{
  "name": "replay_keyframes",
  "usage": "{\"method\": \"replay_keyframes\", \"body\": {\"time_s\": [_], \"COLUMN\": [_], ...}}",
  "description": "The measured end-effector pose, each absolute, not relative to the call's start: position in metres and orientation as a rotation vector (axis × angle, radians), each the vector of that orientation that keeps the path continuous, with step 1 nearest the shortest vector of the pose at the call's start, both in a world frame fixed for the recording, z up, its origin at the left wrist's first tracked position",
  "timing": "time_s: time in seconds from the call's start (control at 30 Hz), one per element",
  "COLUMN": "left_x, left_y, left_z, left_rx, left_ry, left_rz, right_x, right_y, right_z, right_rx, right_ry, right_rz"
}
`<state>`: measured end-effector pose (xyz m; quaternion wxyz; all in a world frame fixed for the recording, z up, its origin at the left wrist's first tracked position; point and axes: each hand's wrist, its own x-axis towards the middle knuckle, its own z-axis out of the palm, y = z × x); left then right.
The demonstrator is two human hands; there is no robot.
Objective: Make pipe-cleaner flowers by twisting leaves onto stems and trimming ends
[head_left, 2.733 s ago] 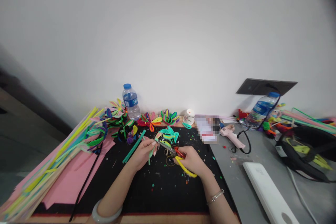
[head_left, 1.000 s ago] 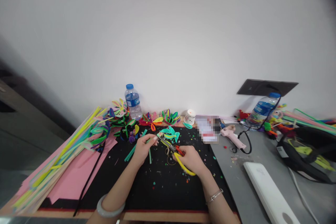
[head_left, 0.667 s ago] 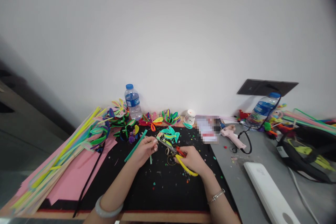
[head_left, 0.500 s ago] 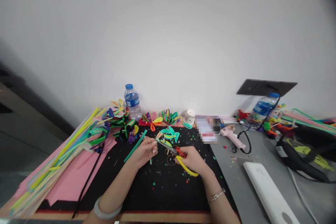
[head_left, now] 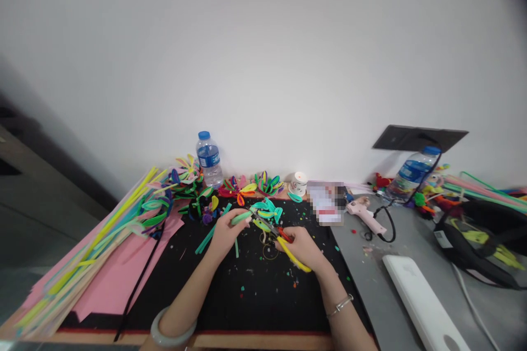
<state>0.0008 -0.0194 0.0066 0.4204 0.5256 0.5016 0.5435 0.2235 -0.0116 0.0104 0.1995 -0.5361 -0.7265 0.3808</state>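
My left hand (head_left: 224,233) pinches a short green straw piece (head_left: 241,218) over the black mat (head_left: 247,296). My right hand (head_left: 302,248) grips yellow-and-red handled scissors (head_left: 284,241), whose blades point left toward the end of that green piece. Just behind the blades lies a small flower of teal and yellow straw loops (head_left: 267,210). A long green straw (head_left: 212,229) lies on the mat under my left hand. Coloured cut scraps are scattered across the mat.
Long coloured straws (head_left: 94,247) on pink paper (head_left: 115,279) fill the left. Water bottle (head_left: 208,159), finished straw flowers (head_left: 247,185) and a small white cup (head_left: 298,182) line the wall. A pink glue gun (head_left: 364,214), white bar (head_left: 420,301), second bottle (head_left: 411,175) and black bag (head_left: 477,241) lie right.
My left hand has lifted the green piece and turned it more level toward the scissors. The scissors in my right hand have shifted slightly forward.
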Motion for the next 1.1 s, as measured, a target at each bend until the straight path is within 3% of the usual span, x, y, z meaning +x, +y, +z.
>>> {"method": "replay_keyframes", "body": {"time_s": [0.23,0.77,1.03,1.1], "left_x": [0.002,-0.010,0.000,0.003], "left_y": [-0.019,0.008,0.008,0.009], "left_z": [0.006,0.002,0.004,0.008], "left_rx": [2.124,2.698,2.424,2.118], "left_ry": [1.533,1.569,1.624,1.559], "left_rz": [1.479,1.327,1.339,1.387], "right_x": [0.222,0.219,0.214,0.215], "right_y": [-0.010,-0.009,-0.008,-0.009], "right_z": [0.020,0.032,0.025,0.026], "right_rx": [-1.467,-1.620,-1.662,-1.654], "right_ry": [-1.933,-1.842,-1.890,-1.910], "right_rz": [1.292,1.374,1.210,1.155]}}
